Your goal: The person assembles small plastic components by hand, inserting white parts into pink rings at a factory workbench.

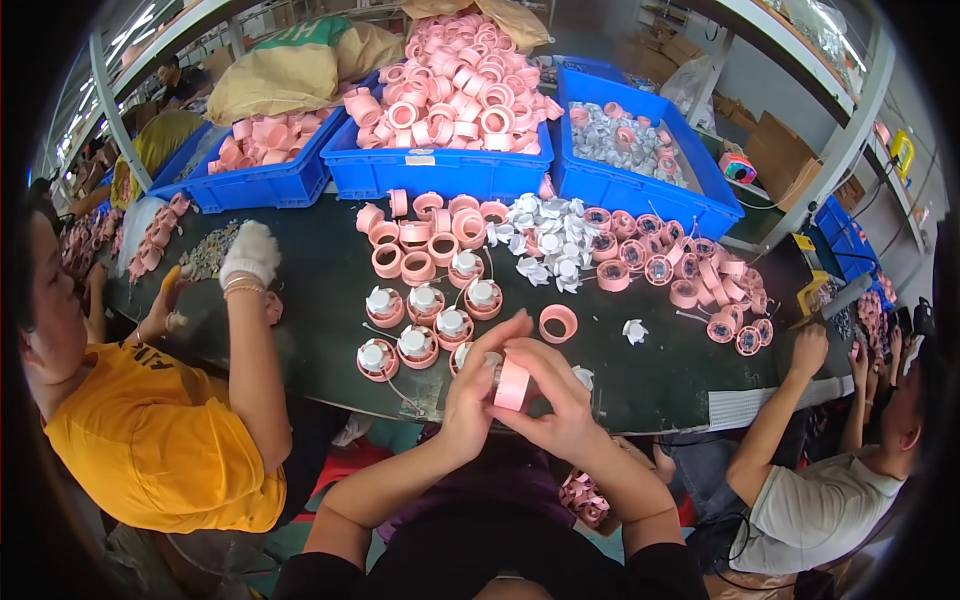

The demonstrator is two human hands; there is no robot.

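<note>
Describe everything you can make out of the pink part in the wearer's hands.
The pink part has a smooth, curved wall and looks like plastic. Both the left hand and the right hand touch it, holding it up near the close edge of the dark table. Fingers cover much of it, so its full shape, exact tilt and inside cannot be told.

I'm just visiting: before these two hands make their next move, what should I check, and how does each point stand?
1. Left hand and right hand both on the pink part: ok.
2. Inside of that part properly fitted: cannot tell; the hands cover much of it.
3. Loose pink ring lying on the table just beyond the hands: ok.
4. White finned pieces heaped on the table: ok.
5. Co-worker's gloved hand clear of these hands: ok, off to the left.
</note>
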